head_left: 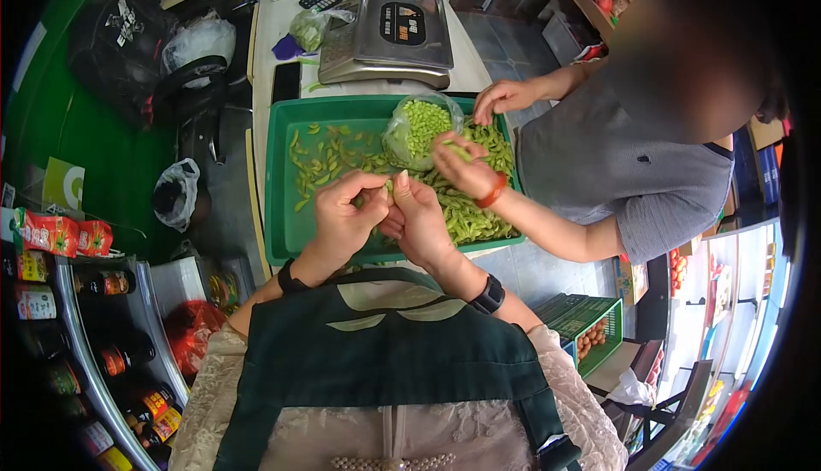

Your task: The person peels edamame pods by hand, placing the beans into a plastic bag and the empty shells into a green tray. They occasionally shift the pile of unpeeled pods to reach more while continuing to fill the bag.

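Left hand (pixel 342 214), right hand (pixel 422 225): both pinched a pod (pixel 390 187).
Bag (pixel 394 143) of beans (pixel 427 124): sat open beyond them.
Risk: hard squeezing might have shot the pod's contents wide.

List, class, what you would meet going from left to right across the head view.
Shiny red plastic packets → nearer flat, rectangular black phone → bare left hand → clear plastic bag of shelled green beans → orange wristband → green plastic crate.
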